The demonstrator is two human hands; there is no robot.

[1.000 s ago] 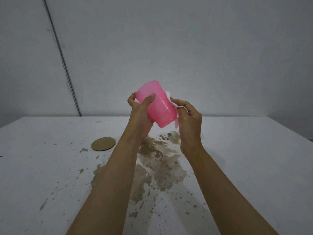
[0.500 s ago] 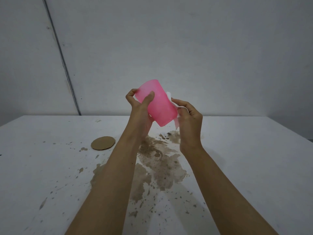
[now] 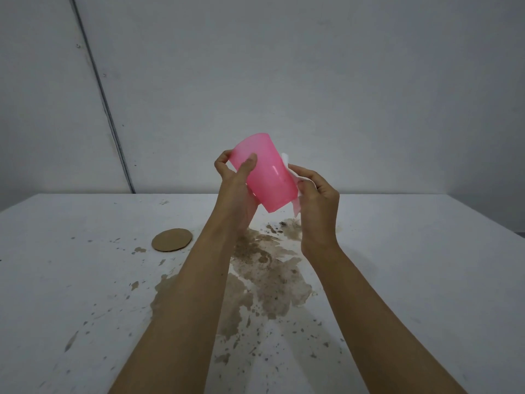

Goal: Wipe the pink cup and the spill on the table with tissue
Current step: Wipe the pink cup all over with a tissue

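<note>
I hold the translucent pink cup (image 3: 265,173) tilted in the air above the table, its base up and to the left. My left hand (image 3: 237,186) grips it, thumb across the front and fingers curled behind the base. My right hand (image 3: 316,200) presses a white tissue (image 3: 294,191) against the cup's right side; only strips of the tissue show past the cup and fingers. A brown spill (image 3: 267,268) spreads over the white table (image 3: 412,265) below my hands, with splatter running toward me.
A round brown cardboard coaster (image 3: 172,240) lies on the table left of the spill. Small brown specks dot the left and near parts of the table. A grey wall with a thin dark vertical strip (image 3: 105,109) rises behind the table's far edge.
The left hand has shifted its grip slightly on the cup's base and lifted a little. The right hand with the tissue stays against the cup's side.
</note>
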